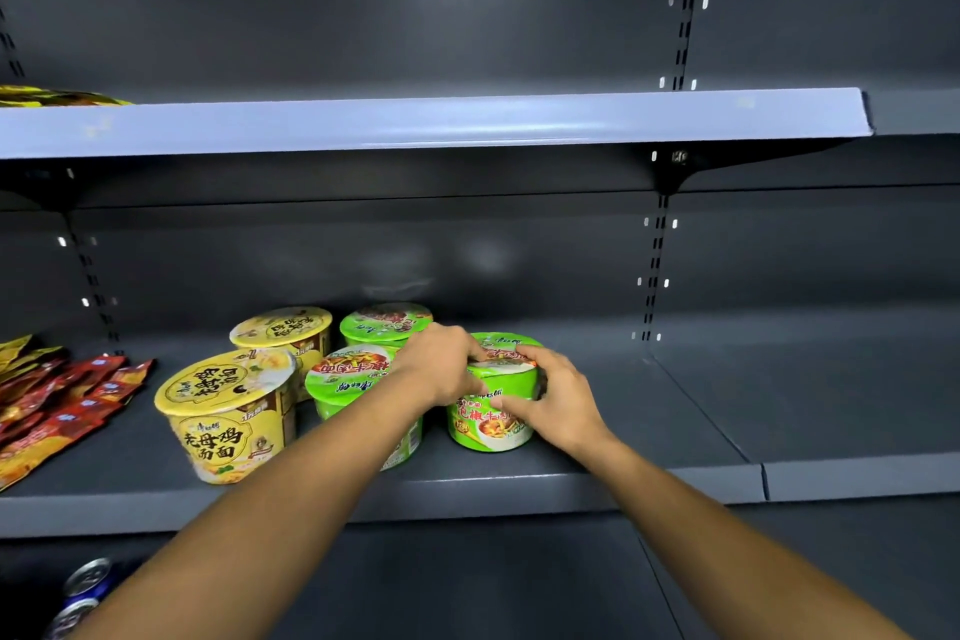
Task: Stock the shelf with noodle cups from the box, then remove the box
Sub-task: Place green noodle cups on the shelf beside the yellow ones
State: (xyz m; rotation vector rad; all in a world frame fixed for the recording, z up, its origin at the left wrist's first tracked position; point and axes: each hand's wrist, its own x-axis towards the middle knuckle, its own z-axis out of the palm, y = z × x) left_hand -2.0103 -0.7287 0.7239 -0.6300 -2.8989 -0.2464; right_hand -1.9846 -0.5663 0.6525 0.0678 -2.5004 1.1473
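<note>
Green wrapping marks the noodle cup [491, 424] that is held upright on the dark grey shelf [649, 431], toward its near edge and to the right of the other cups. The cup is grasped from both sides. The left hand [441, 364] is curled over the left rim of the lid, with the thumb laid against the cup's near wall. The right hand [563, 400] is wrapped round the right side, with fingers bent over the lid edge and the thumb pressed on the front label. The base appears to be set on the shelf board.

Just to the left a second green cup [345, 379] is seen, partly covered by the left forearm, and a third green cup [384, 322] is placed behind it. Further left, a near yellow cup [228, 411] and a far yellow cup [283, 333] are lined up front to back. Red and yellow snack packets [62, 400] are piled at the far left. Above, an upper shelf [415, 125] with a pale front strip is fitted, and a yellow packet [52, 96] is laid at its left end. Drink cans [85, 582] are glimpsed at the lower left.
</note>
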